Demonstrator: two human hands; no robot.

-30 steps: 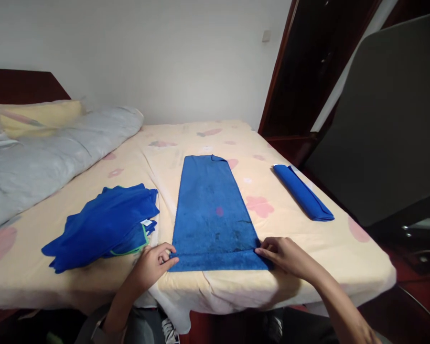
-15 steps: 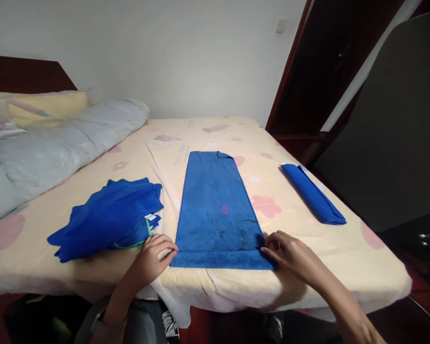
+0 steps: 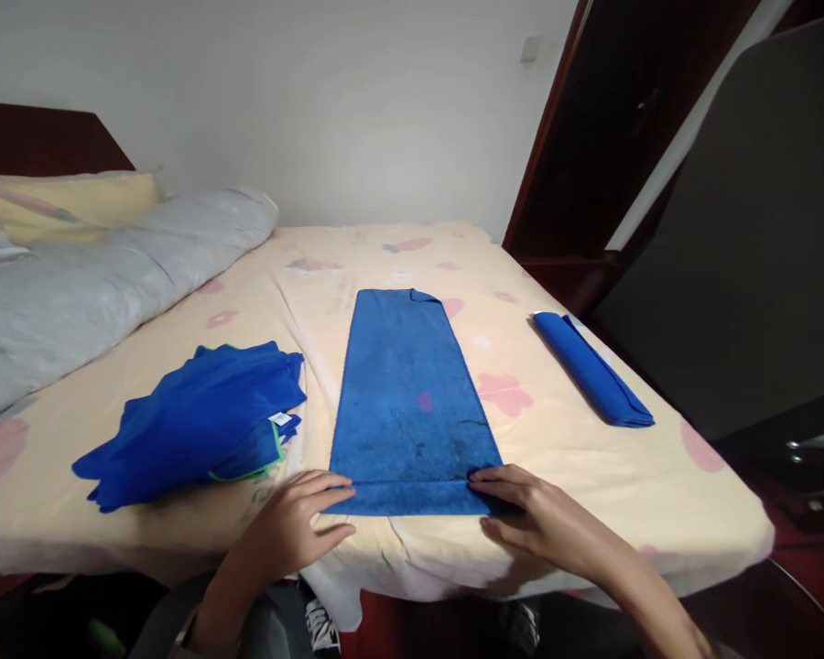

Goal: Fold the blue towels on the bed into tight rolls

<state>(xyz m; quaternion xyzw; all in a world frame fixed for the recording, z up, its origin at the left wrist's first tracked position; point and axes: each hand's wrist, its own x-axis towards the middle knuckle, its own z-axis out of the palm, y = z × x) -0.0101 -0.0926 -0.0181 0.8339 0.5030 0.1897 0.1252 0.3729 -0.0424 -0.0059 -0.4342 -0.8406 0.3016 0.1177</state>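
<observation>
Left hand (image 3: 295, 526) and right hand (image 3: 532, 513) loosely spread, fingertips resting on near corners of blue towel (image 3: 408, 394)

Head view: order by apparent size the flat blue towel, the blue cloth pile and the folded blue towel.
1. flat blue towel
2. blue cloth pile, close behind
3. folded blue towel, clearly smallest, though farther away

My right hand (image 3: 542, 517) covers the near right corner of the towel (image 3: 412, 403), the tag (image 3: 281, 419) on the pile of cloths (image 3: 192, 421) left of the towel is too small to read, and the pillow (image 3: 61, 201) far left of the towel runs off the edge.
</observation>
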